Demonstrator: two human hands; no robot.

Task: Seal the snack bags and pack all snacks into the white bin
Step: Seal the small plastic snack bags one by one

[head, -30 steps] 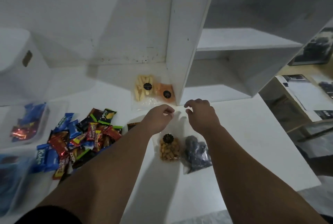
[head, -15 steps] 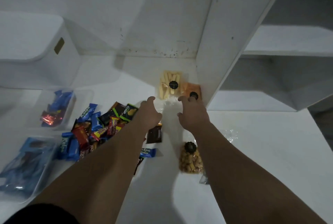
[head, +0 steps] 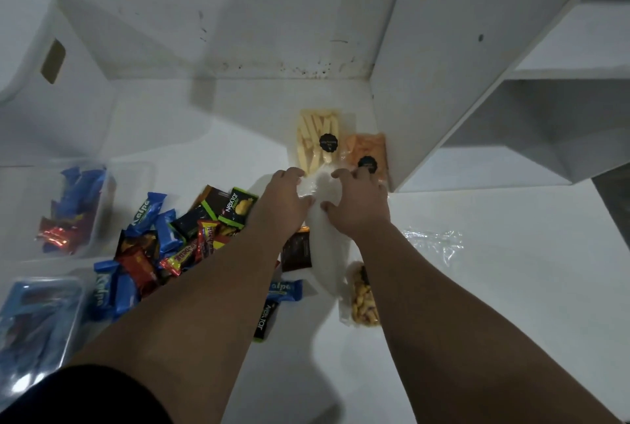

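Your left hand [head: 283, 200] and right hand [head: 359, 207] sit close together, fingers curled, each pinching the clear near end of the stick-snack bag [head: 317, 137]; the orange bag [head: 366, 147] lies just right of it; the nut bag [head: 364, 299] lies under your right forearm; the white bin [head: 37, 99] stands far left.

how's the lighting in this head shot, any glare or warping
Head view: dim; forearms throw a soft shadow on the table; glare glints off the crumpled plastic; wide-angle warp slants the shelf panel; the clear bag in the left hand and right hand looks washed out.
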